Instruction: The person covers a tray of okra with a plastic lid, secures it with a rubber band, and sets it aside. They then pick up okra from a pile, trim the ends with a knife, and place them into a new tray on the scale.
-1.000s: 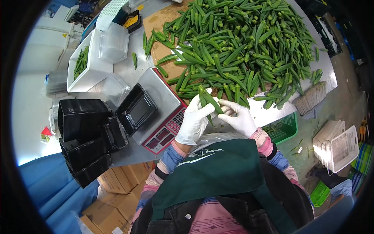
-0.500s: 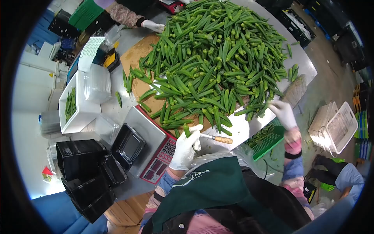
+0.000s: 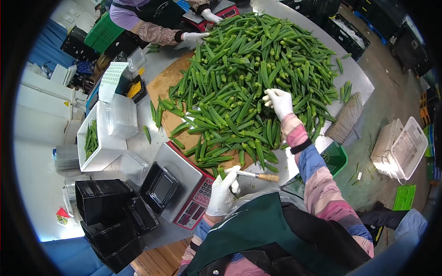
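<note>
A big heap of green okra point(image 3: 239, 83) covers the table. My left hand point(image 3: 221, 195), in a white glove, is closed on a single okra pod point(image 3: 222, 172) at the near edge of the heap. A knife with a wooden handle point(image 3: 268, 177) lies just right of those fingers, its blade pointing toward them. My right hand point(image 3: 279, 103), also gloved, is over the middle of the heap. Its fingers are bent and apart, with no pod showing between them.
Left of my left hand stands a red-rimmed scale point(image 3: 184, 188) with a black tray point(image 3: 159, 187) on it. Black trays are stacked beside it. A white box point(image 3: 103, 154) holds some okra. At right are a green basket point(image 3: 338, 158) and a brush-like bundle point(image 3: 345, 118). Across the table, a co-worker's gloved hand point(image 3: 195, 37) touches the heap.
My right hand has moved from above the green basket, up and left, to the middle of the heap. My left hand keeps its okra pod. The view has shifted slightly.
</note>
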### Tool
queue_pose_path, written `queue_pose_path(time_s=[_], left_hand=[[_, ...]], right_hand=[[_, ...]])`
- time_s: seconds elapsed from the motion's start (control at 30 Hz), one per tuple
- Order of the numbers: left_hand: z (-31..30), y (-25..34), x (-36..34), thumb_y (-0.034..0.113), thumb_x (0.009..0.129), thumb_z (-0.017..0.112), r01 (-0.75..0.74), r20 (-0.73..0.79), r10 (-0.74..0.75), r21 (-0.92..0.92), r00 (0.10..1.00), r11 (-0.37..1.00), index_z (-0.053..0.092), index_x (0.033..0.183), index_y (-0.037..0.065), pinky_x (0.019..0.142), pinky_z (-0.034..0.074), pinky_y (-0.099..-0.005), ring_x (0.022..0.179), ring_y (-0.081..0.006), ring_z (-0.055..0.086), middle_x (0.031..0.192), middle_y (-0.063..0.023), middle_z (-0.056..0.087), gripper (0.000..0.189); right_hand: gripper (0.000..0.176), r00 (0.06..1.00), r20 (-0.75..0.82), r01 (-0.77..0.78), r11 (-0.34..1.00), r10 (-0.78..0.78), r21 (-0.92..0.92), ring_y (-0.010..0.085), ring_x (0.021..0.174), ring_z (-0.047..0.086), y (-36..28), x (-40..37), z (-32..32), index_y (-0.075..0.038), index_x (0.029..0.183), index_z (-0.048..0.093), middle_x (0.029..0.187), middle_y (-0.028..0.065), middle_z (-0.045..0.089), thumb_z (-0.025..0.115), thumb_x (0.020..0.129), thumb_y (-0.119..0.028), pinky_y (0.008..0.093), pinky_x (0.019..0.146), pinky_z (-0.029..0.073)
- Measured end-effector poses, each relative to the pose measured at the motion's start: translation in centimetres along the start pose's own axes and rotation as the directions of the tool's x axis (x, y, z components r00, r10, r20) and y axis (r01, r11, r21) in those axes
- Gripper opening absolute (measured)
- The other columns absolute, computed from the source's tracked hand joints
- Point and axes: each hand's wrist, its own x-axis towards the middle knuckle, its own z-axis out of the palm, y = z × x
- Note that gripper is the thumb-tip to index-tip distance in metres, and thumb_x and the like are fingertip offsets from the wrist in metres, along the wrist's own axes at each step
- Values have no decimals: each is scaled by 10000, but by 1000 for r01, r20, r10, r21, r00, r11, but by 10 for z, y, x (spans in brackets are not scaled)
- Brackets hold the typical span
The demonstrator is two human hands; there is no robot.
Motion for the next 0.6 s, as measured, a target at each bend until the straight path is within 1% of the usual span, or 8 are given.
queue_pose_path(time_s=[0.07,0.13,0.27,0.33,0.37,0.4,0.5,0.6], left_hand=[[0,-1,1,123,979,633,9,8,-9,26,1000,1000,644,1228,-10,534,405,-215,592,-58,503,778,34,550,283],[-2,-1,1,131,976,637,32,16,-33,31,999,999,642,1236,-7,555,410,-222,588,-68,500,768,18,577,294],[0,-3,4,130,978,641,50,-17,-50,3,999,999,653,1219,1,530,402,-216,595,-56,504,781,35,560,273],[1,-6,7,134,974,649,52,-15,-52,17,999,999,656,1216,5,529,400,-215,590,-57,502,763,34,562,275],[1,-7,8,136,972,653,53,-13,-52,26,999,998,658,1215,7,528,399,-215,587,-57,500,754,34,564,275],[2,-7,8,137,971,652,60,-9,-59,40,998,997,657,1216,6,528,399,-215,583,-57,499,738,35,561,278],[7,-7,10,136,974,638,77,15,-78,69,997,995,653,1224,5,538,405,-229,572,-66,497,701,32,555,283],[8,-3,6,132,981,613,115,46,-121,107,992,988,649,1232,7,555,413,-253,562,-84,494,676,22,548,283]], right_hand=[[229,1000,5,25,995,-25,93,96,612,634,-13,-28,-22,21,1081,719,835,77,732,679,937,-152,214,569,481],[254,996,-52,73,997,-72,23,78,649,626,-16,-57,-57,14,1144,710,861,63,731,672,951,-147,211,593,477],[278,920,-341,168,981,-191,-97,88,730,646,28,-124,-158,24,1202,687,882,50,727,654,972,-128,230,683,520],[295,844,-476,92,940,-248,-328,179,833,686,66,-156,-223,32,1200,681,964,96,730,682,939,-107,296,791,542],[320,790,-380,118,727,-481,-676,237,919,677,73,-174,-248,31,1210,669,1043,126,715,693,915,-91,339,861,525],[350,731,-199,104,395,-652,-913,295,1006,668,77,-187,-263,29,1220,657,1123,155,699,704,890,-76,382,932,508],[423,634,-321,-30,393,-703,-919,371,1169,585,94,-187,-271,8,1255,636,1250,192,638,714,844,-55,433,1034,439],[450,688,-206,185,442,-696,-878,330,1207,564,59,-143,-204,-26,1273,631,1309,152,614,714,832,-59,415,1065,422]])
